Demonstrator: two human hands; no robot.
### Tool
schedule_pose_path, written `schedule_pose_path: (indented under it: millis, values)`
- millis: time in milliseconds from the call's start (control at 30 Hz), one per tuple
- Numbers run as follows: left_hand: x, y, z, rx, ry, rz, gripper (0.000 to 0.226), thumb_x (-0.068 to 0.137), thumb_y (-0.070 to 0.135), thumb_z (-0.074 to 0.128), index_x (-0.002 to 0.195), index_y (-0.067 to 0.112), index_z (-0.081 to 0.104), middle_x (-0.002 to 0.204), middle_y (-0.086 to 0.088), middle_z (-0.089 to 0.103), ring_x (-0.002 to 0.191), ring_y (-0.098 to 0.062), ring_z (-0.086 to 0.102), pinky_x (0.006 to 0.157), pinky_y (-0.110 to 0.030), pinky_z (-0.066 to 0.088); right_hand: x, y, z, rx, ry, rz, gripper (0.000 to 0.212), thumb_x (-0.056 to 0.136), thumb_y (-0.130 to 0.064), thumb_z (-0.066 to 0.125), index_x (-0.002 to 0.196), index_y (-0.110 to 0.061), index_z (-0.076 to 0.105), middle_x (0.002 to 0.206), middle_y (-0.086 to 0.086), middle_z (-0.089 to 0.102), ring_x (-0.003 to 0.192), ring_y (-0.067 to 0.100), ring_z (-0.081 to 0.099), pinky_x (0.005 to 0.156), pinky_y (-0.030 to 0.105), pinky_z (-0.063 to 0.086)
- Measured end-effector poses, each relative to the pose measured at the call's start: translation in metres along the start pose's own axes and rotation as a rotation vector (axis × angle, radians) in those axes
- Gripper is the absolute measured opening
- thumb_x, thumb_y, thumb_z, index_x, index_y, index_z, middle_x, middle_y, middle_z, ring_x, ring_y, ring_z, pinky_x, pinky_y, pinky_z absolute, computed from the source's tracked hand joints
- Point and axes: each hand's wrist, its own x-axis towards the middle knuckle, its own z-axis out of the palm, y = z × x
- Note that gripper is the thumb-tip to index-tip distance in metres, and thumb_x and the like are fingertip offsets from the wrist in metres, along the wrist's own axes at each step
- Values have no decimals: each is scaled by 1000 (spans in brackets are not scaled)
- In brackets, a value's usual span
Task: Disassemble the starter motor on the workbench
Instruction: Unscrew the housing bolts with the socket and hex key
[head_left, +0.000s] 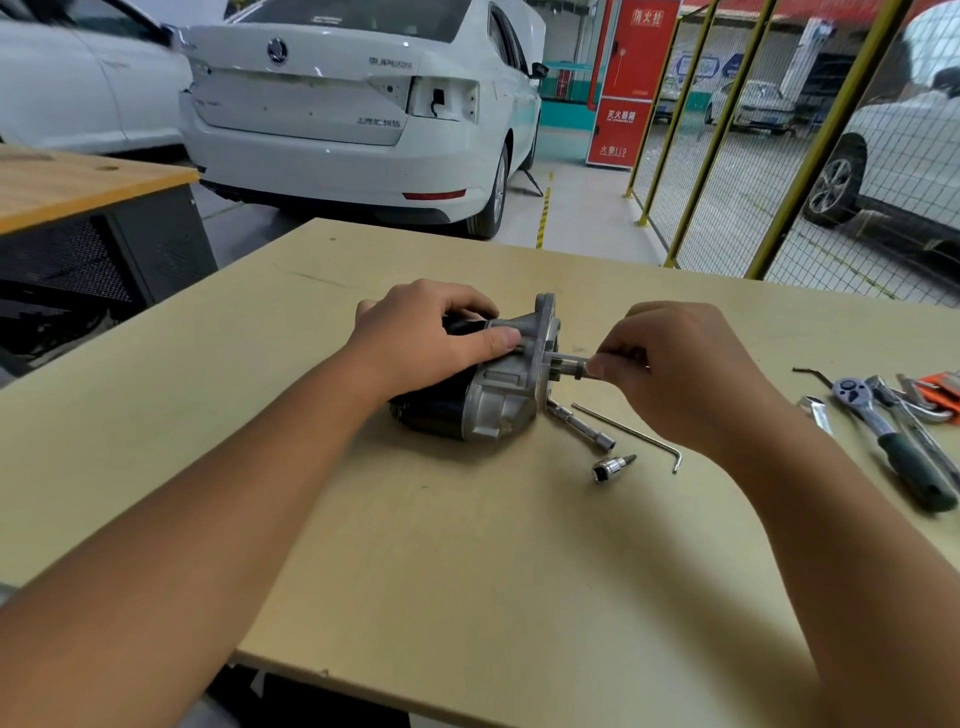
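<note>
1. Pale wood tabletop (467, 545) carries a loose socket (608, 467) and hex key (631, 434) nearest.
2. Right hand (670, 364) pinches a small tool (571, 364) at the motor's flange end.
3. Motor (488, 395) lies mid-table, long axis left-right; left hand (431, 338) grips its black body.
4. Ratchet (883, 431) lies far right.

Bare forearms, seemingly sleeveless, ringless hands

The starter motor (483, 384) is being steadied on the surface (467, 561) by the left hand (431, 338). A slim tool (576, 362) at the motor's flange is being pinched by the right hand (670, 369). A ratchet (893, 441) is lying well apart.
</note>
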Motion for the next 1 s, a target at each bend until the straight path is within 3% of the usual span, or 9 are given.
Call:
schedule_pose_path:
  millis: [133,267,467,600,767,1000]
  values:
    - [-1,-1,-1,7,-18,16,65,58,93,52,106,53,69,107,29,68,109,-8,58,103,-45,35,-1,-1,1,62,12,17,14,80,-27,82,74,-27,69,73,-12,59,69,5,52,64,31,46]
    - [-1,-4,0,15,-18,25,70,58,94,49,110,52,68,109,30,68,111,-8,57,102,-43,34,-3,1,1,123,-24,23,17,83,-31,79,74,-32,65,72,-14,58,67,1,51,59,17,33]
    - [0,-3,2,47,2,33,68,65,95,37,108,53,68,114,26,69,115,-13,58,100,-45,33,0,2,1,45,-113,-7,20,97,-27,62,93,-14,76,79,-3,60,74,15,52,66,30,41]
    - [1,-5,2,44,-14,27,73,60,95,43,112,51,68,116,25,68,117,-13,58,103,-46,34,-1,-2,1,-34,-68,20,13,91,-36,70,86,-24,74,81,-11,59,79,18,56,76,40,50]
    - [0,-6,1,47,-25,30,75,60,96,43,115,52,67,117,25,68,117,-13,57,105,-47,34,-3,-3,2,52,-36,29,15,84,-34,78,78,-28,66,77,-12,58,71,9,54,65,34,49]
    - [2,-5,3,59,-5,25,62,67,92,40,107,54,68,111,27,69,114,-13,59,104,-45,35,-2,0,4,101,-85,-12,17,96,-27,64,87,-16,74,78,-5,57,73,8,52,63,29,38]
